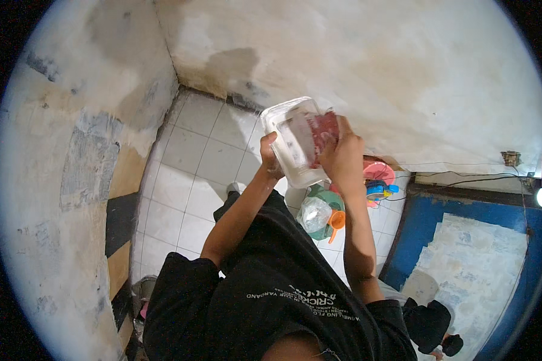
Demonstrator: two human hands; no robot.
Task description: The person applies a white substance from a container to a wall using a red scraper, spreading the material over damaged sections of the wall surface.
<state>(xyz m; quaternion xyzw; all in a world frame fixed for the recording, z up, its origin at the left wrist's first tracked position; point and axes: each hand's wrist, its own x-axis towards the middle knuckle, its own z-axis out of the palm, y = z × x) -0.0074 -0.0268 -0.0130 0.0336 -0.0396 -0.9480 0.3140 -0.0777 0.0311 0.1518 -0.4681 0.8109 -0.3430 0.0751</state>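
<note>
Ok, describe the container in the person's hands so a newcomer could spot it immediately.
Above the white tiled floor, in front of the stained wall, both hands are raised. Between the left hand and right hand is a clear plastic tub, the only see-through box, with something red inside.

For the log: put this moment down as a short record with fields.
setting: tiled floor corner between stained plaster walls, blue door at right
left hand: left hand grips the side of a clear plastic container
right hand: right hand presses a red cloth-like thing into the container
container: held up, tilted, open side toward the person
below the hands: green basin, clear bag, orange scoop, pink tub
</note>
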